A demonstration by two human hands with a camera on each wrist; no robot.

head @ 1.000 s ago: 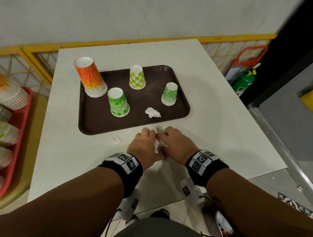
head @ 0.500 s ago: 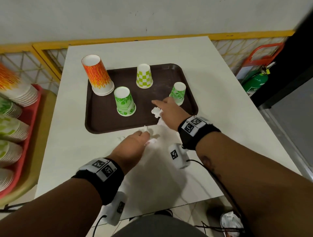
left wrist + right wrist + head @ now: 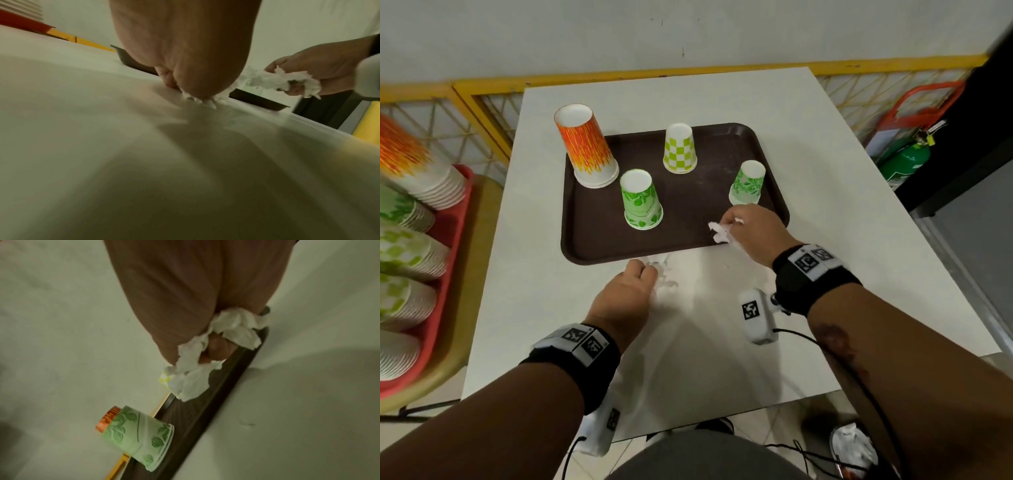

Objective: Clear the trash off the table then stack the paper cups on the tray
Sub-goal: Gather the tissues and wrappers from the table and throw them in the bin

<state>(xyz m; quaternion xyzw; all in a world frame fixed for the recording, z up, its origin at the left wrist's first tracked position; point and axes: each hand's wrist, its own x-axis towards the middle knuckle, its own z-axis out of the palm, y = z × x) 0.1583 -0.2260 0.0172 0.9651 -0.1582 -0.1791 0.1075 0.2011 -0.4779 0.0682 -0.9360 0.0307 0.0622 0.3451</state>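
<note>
A dark brown tray (image 3: 592, 240) lies on the white table (image 3: 825, 212). Upside down on it stand an orange flame cup (image 3: 585, 147), a green leaf cup (image 3: 641, 200), a green checked cup (image 3: 680, 148) and a smaller green leaf cup (image 3: 747, 183). My right hand (image 3: 748, 226) hovers over the tray's near right corner, gripping crumpled white tissue (image 3: 718, 233) (image 3: 207, 363) (image 3: 275, 79). My left hand (image 3: 635, 284) rests on the table just in front of the tray, its fingers curled on more crumpled tissue (image 3: 662, 270) (image 3: 202, 99).
Stacks of paper cups (image 3: 407, 212) lie in a red rack at the left. A yellow railing (image 3: 482, 99) runs behind the table. A green fire extinguisher (image 3: 904, 161) stands at the right. A bin with white paper (image 3: 854, 448) sits on the floor near my right side.
My right hand reached onto the tray and picked up the tissue lying there. My left hand slid left along the tray's front edge onto tissue scraps.
</note>
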